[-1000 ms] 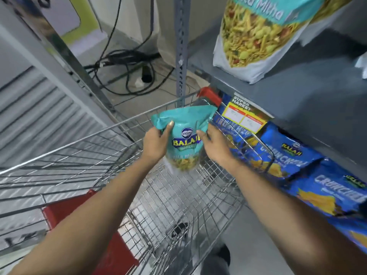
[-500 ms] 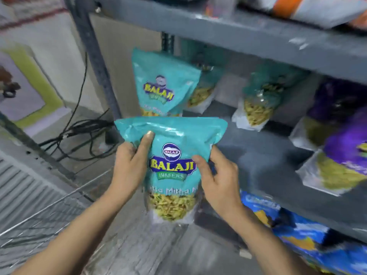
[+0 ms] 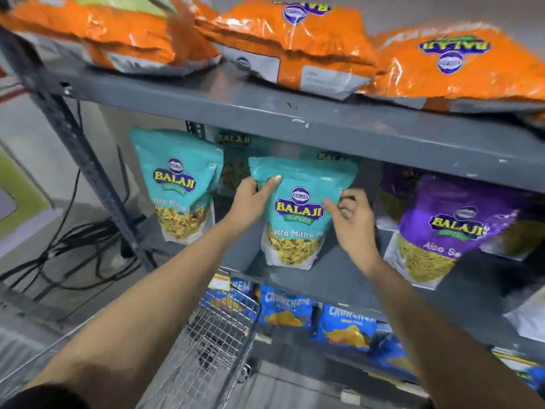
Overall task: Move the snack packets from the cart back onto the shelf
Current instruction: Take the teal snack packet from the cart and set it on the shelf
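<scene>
Glossy plastic film is gleaming on the teal packet (image 3: 298, 211) and the crinkled orange bags (image 3: 292, 45). The shelf (image 3: 295, 125) is showing matt grey painted metal, scuffed; the cart (image 3: 215, 335) is glinting as bare wire.

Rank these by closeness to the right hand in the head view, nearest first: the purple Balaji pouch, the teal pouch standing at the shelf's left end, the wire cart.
1. Purple Balaji pouch: just right of the right hand, same shelf.
2. Teal pouch at the left end: on the same shelf, beyond the left hand.
3. Wire cart: below the shelf, lower left.
</scene>
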